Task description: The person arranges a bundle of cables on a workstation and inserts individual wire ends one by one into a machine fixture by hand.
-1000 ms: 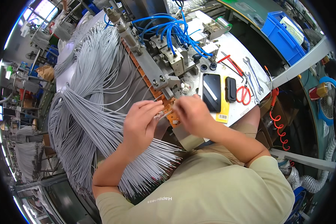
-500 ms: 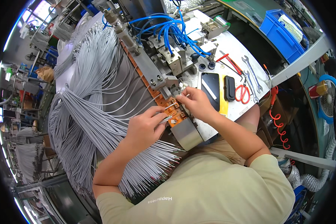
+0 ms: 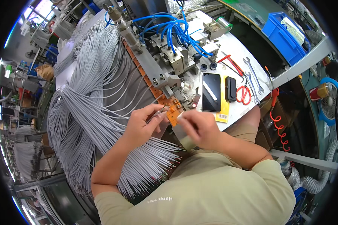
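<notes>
My left hand [image 3: 144, 122] is closed at the near end of the orange fixture strip [image 3: 172, 112], pinching a grey cable whose thin wire ends poke out past the fingertips. Just to the right, my right hand [image 3: 201, 127] hovers over the grey block at the strip's end. Its fingers are curled together and slightly blurred; a small pale bit shows at the tips, too small to name. A big bundle of grey cables [image 3: 97, 112] spreads to the left, its loose ends fanned out below my left hand. Several single cables run from the bundle to the strip.
A metal press machine [image 3: 150, 67] with blue air hoses [image 3: 169, 28] stands beyond the strip. On the white table lie a phone [image 3: 212, 93], a black case [image 3: 230, 89], red scissors [image 3: 244, 94] and wrenches [image 3: 253, 73]. A blue crate [image 3: 283, 37] sits at the far right.
My right hand has drawn back from the machine toward me. My left hand has turned and shifted slightly, and wire ends now show at its fingertips.
</notes>
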{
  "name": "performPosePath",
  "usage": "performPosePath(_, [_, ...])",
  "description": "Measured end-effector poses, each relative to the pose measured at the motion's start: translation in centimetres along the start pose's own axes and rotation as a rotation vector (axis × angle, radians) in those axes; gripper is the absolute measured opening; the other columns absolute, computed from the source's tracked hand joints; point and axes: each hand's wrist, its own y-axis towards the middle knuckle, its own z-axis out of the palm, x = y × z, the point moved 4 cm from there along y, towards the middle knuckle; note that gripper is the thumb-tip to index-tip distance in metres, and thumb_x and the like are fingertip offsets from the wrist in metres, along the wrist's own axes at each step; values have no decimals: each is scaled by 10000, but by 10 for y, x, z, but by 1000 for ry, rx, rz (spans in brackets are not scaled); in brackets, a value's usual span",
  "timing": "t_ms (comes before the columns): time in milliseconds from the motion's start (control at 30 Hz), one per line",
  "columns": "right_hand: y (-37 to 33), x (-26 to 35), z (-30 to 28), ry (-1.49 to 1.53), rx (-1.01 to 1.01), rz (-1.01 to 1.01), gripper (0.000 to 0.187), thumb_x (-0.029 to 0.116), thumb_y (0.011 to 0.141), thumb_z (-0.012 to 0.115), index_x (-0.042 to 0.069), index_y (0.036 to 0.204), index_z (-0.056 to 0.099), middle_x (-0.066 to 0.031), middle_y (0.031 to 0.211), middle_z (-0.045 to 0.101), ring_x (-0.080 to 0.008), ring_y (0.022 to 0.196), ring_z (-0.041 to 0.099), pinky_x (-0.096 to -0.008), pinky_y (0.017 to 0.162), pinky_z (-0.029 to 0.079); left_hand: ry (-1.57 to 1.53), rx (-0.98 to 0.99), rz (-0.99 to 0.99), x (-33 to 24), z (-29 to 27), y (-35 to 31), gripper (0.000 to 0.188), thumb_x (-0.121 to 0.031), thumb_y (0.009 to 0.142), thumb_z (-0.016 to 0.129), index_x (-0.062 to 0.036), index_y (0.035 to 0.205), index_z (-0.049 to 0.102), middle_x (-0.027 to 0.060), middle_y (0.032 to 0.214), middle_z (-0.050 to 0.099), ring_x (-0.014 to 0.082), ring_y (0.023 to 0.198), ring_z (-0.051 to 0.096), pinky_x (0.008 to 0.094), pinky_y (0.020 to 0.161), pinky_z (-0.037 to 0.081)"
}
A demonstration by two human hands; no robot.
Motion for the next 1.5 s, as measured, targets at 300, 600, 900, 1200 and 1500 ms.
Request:
performPosePath(300, [5, 2, 16, -169, 6, -207, 113, 57, 897, 669, 34, 1006, 646, -23, 613, 635, -134, 482, 524, -311, 636, 366, 225, -83, 221, 5, 7, 1, 173, 8, 949, 568, 37, 1112, 619, 87, 890, 736, 126, 772, 708, 244, 669, 552])
performPosePath(600, [9, 1, 22, -88, 6, -106, 98, 88, 919, 658, 56, 1012, 652, 8, 570, 632, -106, 474, 531, -279, 668, 354, 206, -81, 196, 3, 4, 0, 160, -22, 935, 602, 28, 1085, 628, 93, 865, 724, 122, 691, 670, 244, 638, 535])
performPosePath(900, [17, 2, 22, 122, 200, 240, 115, 122, 958, 636, 15, 993, 614, -18, 572, 618, -88, 500, 570, -243, 567, 417, 557, -99, 432, -3, 3, -1, 156, -59, 952, 598, 28, 1078, 628, 73, 839, 695, 111, 697, 646, 240, 625, 523])
performPosePath(1200, [16, 4, 19, 88, 190, 103, 105, 101, 975, 608, 1, 1008, 602, -24, 591, 624, -89, 507, 589, -229, 526, 420, 242, -56, 229, 3, 4, 1, 149, -63, 975, 576, 37, 1072, 628, 74, 833, 689, 101, 674, 630, 240, 600, 513])
performPosePath(1500, [19, 5, 23, 214, 232, 288, 94, 92, 960, 624, 14, 984, 576, -41, 652, 624, -94, 527, 575, -226, 547, 409, 513, -106, 401, -3, 2, -1, 141, -61, 969, 565, 19, 1066, 629, 51, 795, 679, 85, 643, 612, 232, 588, 501])
